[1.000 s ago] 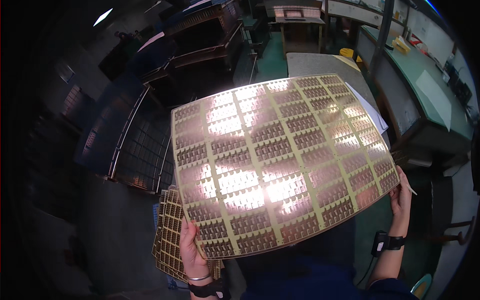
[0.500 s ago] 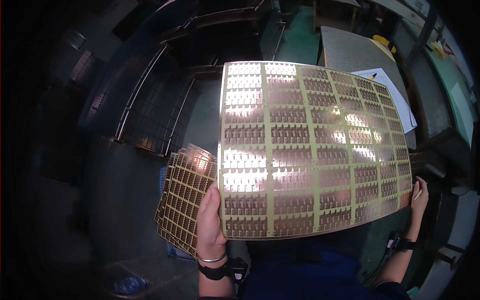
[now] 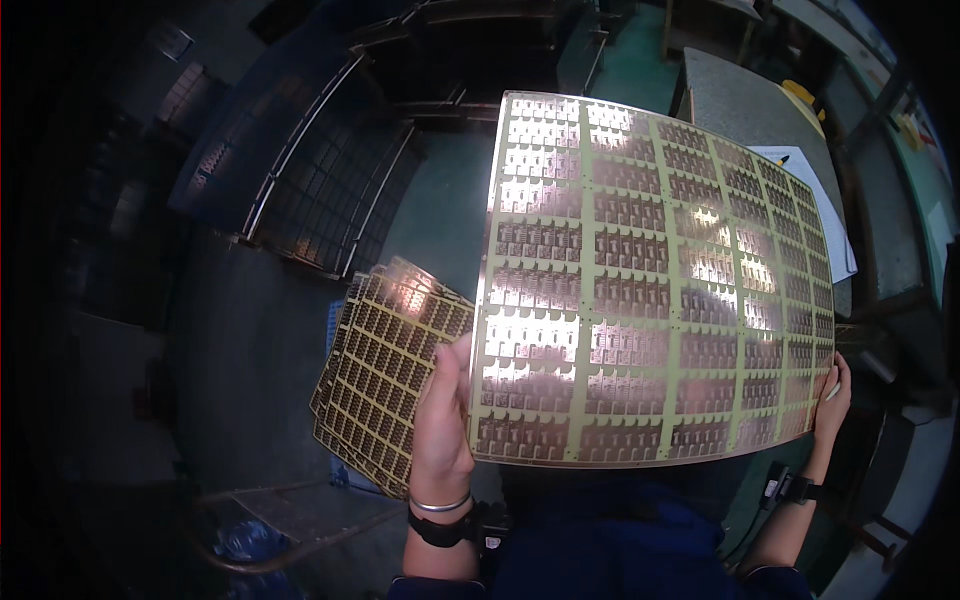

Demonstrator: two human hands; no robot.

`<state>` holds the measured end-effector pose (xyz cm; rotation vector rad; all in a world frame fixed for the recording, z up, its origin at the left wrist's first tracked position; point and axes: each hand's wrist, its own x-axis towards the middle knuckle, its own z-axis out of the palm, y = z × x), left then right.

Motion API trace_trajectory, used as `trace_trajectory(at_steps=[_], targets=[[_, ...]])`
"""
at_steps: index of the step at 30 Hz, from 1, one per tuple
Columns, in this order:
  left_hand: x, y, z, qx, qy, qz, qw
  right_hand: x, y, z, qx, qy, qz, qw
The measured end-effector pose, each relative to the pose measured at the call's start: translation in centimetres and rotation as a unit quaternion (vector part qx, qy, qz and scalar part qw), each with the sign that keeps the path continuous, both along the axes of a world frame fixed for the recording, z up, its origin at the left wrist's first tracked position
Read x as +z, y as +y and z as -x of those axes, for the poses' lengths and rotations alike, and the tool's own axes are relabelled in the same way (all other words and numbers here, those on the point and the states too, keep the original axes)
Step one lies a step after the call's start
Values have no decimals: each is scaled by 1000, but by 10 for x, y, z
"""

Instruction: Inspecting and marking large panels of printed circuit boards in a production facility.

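I report from the head view. One patterned panel (image 3: 625, 330) hangs between the two hands, its near edge lower and its far edge raised. My left hand (image 3: 441, 425) is clamped on the left edge close to the lower corner, its fingertips hidden behind; my right hand (image 3: 833, 398) grips the right edge, also low. I judge the long axis to run from hand to hand, though tilt and lens bend make this uncertain.

Governing relation: a stack of similar panels (image 3: 385, 380) lies to the left, below the held panel and just beyond the left hand. The left hand is the nearer; the right is well apart from it. The visible part of the stack runs lengthwise from upper right to lower left, so I find it turned relative to the held panel.

Count: one panel in hand, bearing six columns of blocks; I cannot tell whether a second sheet backs it. One stack, unevenly fanned, several sheets, exact number not readable. One grey table (image 3: 735, 95) at upper right, with one white paper (image 3: 830, 215) and one pen (image 3: 783, 160) visible on it.
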<state>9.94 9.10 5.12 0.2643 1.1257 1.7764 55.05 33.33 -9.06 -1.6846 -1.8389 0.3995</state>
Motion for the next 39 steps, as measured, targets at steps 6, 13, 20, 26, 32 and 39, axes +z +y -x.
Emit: trace_trajectory(at_steps=[6,13,20,26,32,39], targets=[[-6,3,-3,47,-4,30,998,-7,-1,-1,-6,9,-7,1000],[-13,0,1,63,94,52,992,-8,-5,0,-17,71,32,997],[-22,-2,9,88,119,80,986,1,-9,6,-37,334,131,933],[-26,-14,-5,80,44,11,996,-3,-16,8,-63,423,151,891],[-67,-14,-35,131,-80,-72,985,-3,-23,15,-101,464,111,873],[-106,18,-94,63,-125,-65,988,-7,-28,7,-55,480,112,869]])
